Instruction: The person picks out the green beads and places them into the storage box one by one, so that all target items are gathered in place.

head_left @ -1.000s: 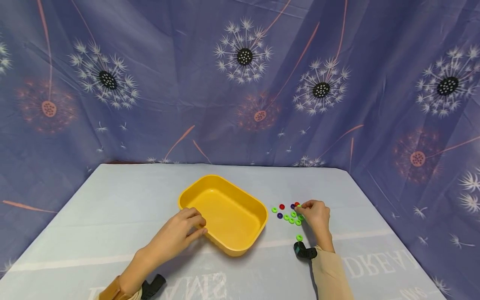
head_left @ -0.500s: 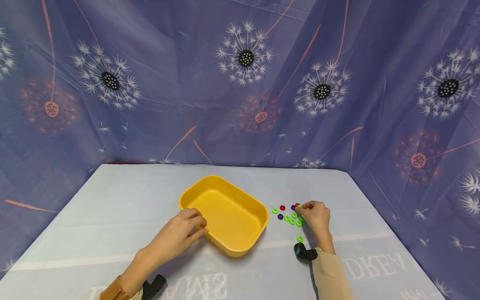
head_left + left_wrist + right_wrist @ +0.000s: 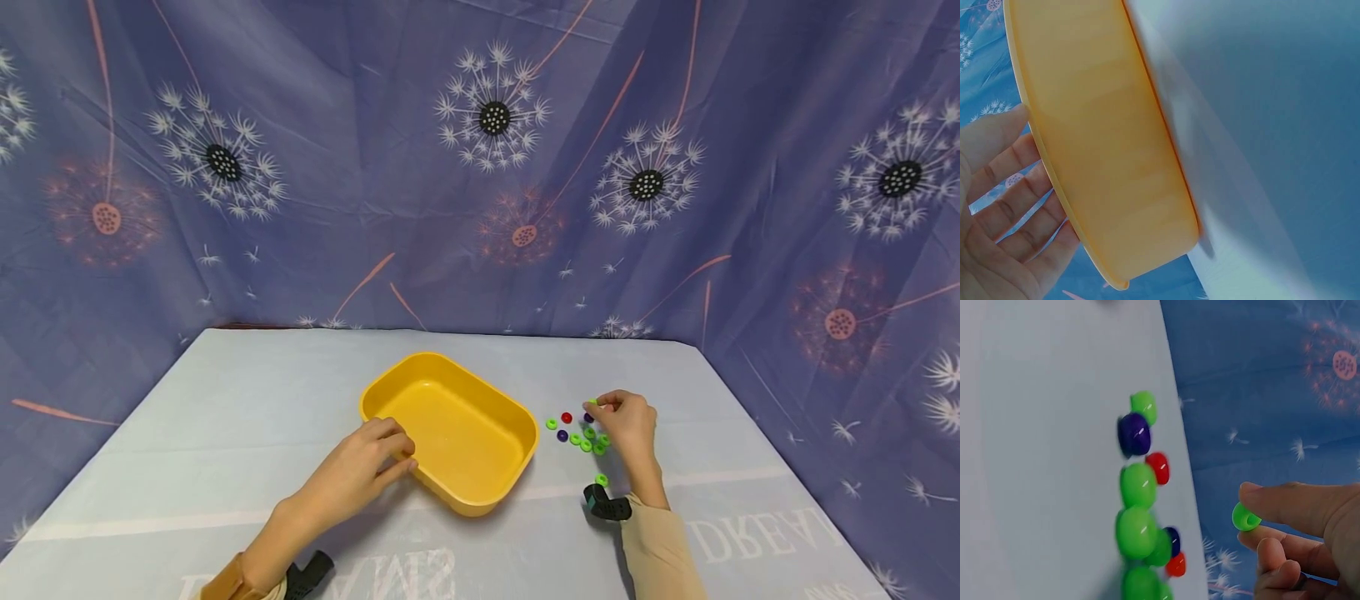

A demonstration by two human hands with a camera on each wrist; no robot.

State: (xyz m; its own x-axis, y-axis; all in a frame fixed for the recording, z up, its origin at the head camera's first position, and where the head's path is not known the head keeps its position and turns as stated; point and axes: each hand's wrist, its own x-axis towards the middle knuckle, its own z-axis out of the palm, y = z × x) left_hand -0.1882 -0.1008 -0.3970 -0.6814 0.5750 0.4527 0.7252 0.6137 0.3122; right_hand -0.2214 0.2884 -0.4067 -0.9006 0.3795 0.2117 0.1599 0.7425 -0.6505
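Note:
A yellow plastic basin (image 3: 450, 433) rests on the cloth-covered table, and nothing lies inside it. My left hand (image 3: 358, 467) holds its near left rim; in the left wrist view the fingertips pass behind the rim (image 3: 1054, 181) and are hidden. To the right of the basin, my right hand (image 3: 630, 425) pinches a small green bead (image 3: 1246, 517) with a hole between thumb and fingertip, raised off the table. Below and left of that hand lie several loose green beads (image 3: 575, 439), a red bead (image 3: 566, 418) and purple beads (image 3: 562, 436). Another red bead (image 3: 1175, 564) shows in the right wrist view.
One green bead (image 3: 602, 480) lies apart, nearer me, just beyond the black wrist camera (image 3: 606, 504). A blue dandelion-print curtain (image 3: 480, 208) hangs behind and beside the table. Pale cloth (image 3: 277, 392) covers the tabletop left of the basin.
My right hand has lifted slightly up and left from the bead group, with a green bead pinched in its fingers. The left hand and basin have stayed in place.

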